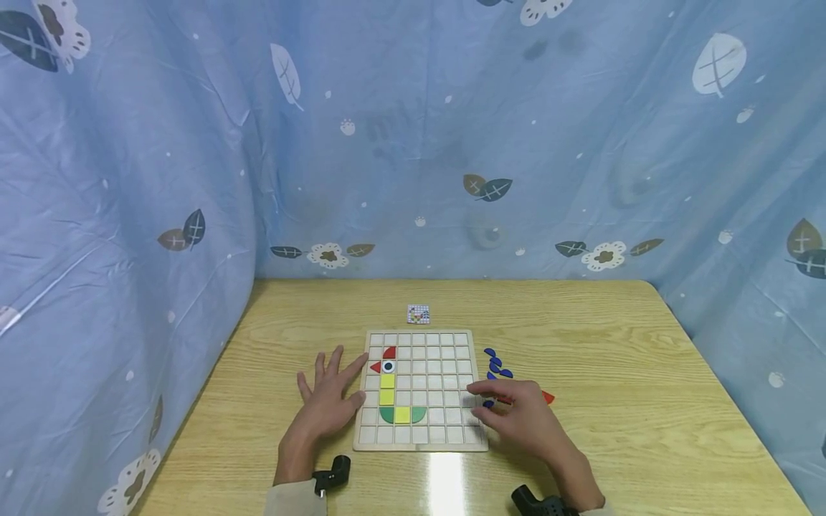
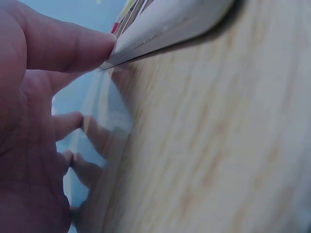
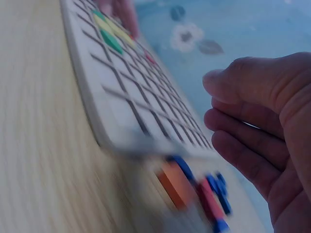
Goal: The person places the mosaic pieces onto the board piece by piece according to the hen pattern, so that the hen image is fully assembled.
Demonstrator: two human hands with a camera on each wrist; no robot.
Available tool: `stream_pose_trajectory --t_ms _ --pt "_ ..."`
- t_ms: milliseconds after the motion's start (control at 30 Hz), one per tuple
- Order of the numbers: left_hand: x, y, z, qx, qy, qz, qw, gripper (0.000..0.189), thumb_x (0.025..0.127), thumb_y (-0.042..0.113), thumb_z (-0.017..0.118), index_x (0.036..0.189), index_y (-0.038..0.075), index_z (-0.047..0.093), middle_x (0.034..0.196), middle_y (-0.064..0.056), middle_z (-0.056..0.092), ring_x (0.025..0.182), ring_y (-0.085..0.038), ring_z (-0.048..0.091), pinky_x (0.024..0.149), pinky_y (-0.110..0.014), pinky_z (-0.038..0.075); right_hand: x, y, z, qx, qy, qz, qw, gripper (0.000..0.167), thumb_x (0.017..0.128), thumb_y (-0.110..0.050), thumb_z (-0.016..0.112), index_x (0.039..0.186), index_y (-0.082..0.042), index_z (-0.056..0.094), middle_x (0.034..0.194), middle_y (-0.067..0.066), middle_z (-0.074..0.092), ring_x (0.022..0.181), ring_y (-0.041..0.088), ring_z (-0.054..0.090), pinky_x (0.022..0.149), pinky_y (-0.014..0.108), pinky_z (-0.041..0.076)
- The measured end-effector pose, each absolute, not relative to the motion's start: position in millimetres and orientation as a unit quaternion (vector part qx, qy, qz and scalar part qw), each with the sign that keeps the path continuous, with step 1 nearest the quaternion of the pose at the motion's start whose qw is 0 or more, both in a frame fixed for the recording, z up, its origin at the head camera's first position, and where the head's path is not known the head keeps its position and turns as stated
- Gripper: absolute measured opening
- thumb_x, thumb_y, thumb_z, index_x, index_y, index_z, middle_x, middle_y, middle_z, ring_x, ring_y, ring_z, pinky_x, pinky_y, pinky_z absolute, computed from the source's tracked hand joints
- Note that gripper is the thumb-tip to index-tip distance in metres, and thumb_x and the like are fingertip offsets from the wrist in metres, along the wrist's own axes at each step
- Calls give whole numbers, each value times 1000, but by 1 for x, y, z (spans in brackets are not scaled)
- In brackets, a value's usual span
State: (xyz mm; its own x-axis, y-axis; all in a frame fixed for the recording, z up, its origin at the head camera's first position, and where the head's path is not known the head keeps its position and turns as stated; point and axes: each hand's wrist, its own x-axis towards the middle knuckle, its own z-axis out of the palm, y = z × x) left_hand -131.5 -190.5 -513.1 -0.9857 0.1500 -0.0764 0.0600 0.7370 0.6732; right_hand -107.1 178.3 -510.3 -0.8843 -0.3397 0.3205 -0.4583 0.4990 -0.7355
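Black wrist cameras sit nearest my head view. I see the right hand at the right edge of the squarish grid board, thumb and fingertips moderately parted; the left hand spreads wide, touching the left edge. Flat on the table, the board's sides run away from me; its red triangle points left.

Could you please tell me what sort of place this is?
Probably a small booth for filming tabletop activity: blue cloth hangs behind and beside a wooden table, and black devices sit at both wrists.
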Motion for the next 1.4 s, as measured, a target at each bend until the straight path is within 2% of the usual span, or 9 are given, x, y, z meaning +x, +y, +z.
stream_pose_trajectory --t_ms 100,300,533,633,800,1000,1100,1233,1400 --pt "-132 -191 -514 55 931 354 67 67 100 14 68 165 19 52 182 -28 14 167 -58 -6 120 -84 -19 -103 196 -509 215 -864 448 83 28 88 -4 90 116 -10 85 110 3 85 95 13 80 83 38 67" --pt "-131 -192 -516 51 931 354 74 67 101 14 67 166 20 51 182 -27 13 167 -57 -7 120 -84 -20 -95 226 -509 168 -891 408 108 31 88 -8 92 116 -17 86 109 -7 86 101 8 80 83 33 65" --pt "-130 -193 -518 52 930 356 75 68 101 13 67 166 20 50 182 -27 13 167 -57 -8 119 -84 -20 -88 249 -510 146 -897 394 138 32 85 -3 92 115 -12 85 105 -2 85 90 10 79 93 3 50" --pt "-130 -193 -518 52 930 356 75 68 101 14 67 166 20 50 182 -27 13 167 -57 -8 119 -84 -20 -87 254 -510 144 -898 391 143 33 85 -3 92 115 -13 85 100 -2 85 88 7 78 95 -1 45" --pt "-130 -193 -517 52 929 359 77 68 101 13 67 166 20 50 182 -27 12 167 -56 -8 119 -83 -21 -91 255 -510 148 -899 388 141 33 85 -2 92 116 -12 85 100 -4 85 86 1 75 92 2 48" --pt "-130 -193 -517 54 926 365 79 68 102 13 67 167 22 50 183 -26 11 167 -56 -9 119 -82 -22 -100 244 -513 161 -887 417 119 31 88 -4 89 118 -10 84 104 2 86 79 0 70 69 21 56" --pt "-131 -193 -517 55 926 366 79 68 102 13 67 167 22 50 183 -25 11 168 -55 -10 120 -82 -22 -105 237 -515 164 -876 442 100 29 90 -6 88 119 -10 84 109 6 85 74 2 67 61 24 55" --pt "-131 -192 -517 54 927 364 76 68 101 13 67 166 21 50 183 -26 12 167 -56 -9 120 -82 -22 -112 230 -518 168 -869 460 75 29 91 -7 88 119 -9 84 114 8 85 82 5 75 65 23 60" --pt "-131 -192 -516 53 927 362 76 67 102 14 67 166 21 50 183 -26 12 167 -56 -9 120 -82 -21 -120 221 -521 167 -870 462 43 30 90 -5 88 120 -9 84 116 6 85 102 17 82 83 28 67"
